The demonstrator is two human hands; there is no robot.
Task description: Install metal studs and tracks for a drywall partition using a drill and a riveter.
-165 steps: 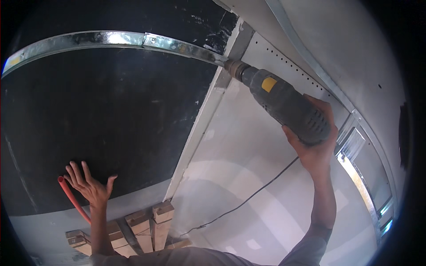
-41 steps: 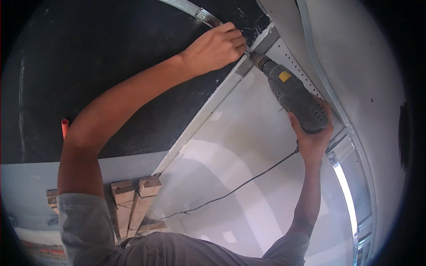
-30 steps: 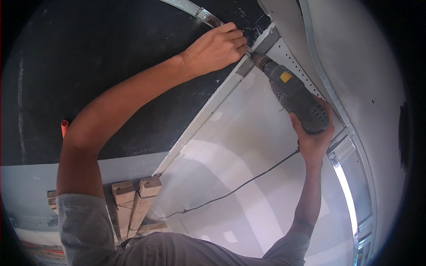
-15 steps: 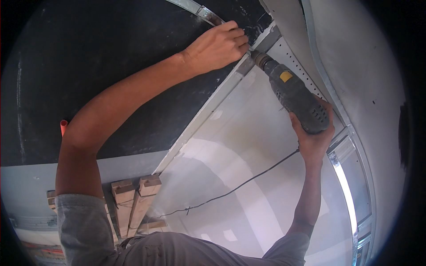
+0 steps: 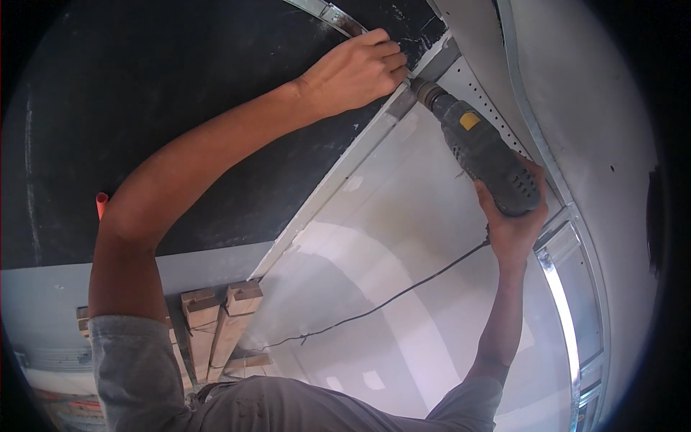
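My right hand (image 5: 517,227) is wrapped round the rear of a dark grey corded power drill (image 5: 486,147) with a yellow patch. Its chuck (image 5: 426,92) points up and left and comes close to the fingers of my left hand (image 5: 360,68). Those fingers are curled closed at the edge of a metal profile (image 5: 371,133), and whatever they pinch is hidden. Just beyond the left knuckles, the end of a curved metal strip (image 5: 338,20) meets the hand. The drill's tip cannot be seen clearly between chuck and fingers.
A black panel (image 5: 216,79) fills the upper left. Behind the drill is a pale board (image 5: 374,216), crossed by the black cord (image 5: 403,291). Metal framing (image 5: 561,302) and a perforated strip (image 5: 489,108) run along the right. Wooden beams (image 5: 234,317) stand lower left, and a red tube (image 5: 101,205) is beside my left elbow.
The view has shifted slightly, so the drill and the framing sit a little farther right. Both hands keep the same hold, and the chuck stays by my left fingers.
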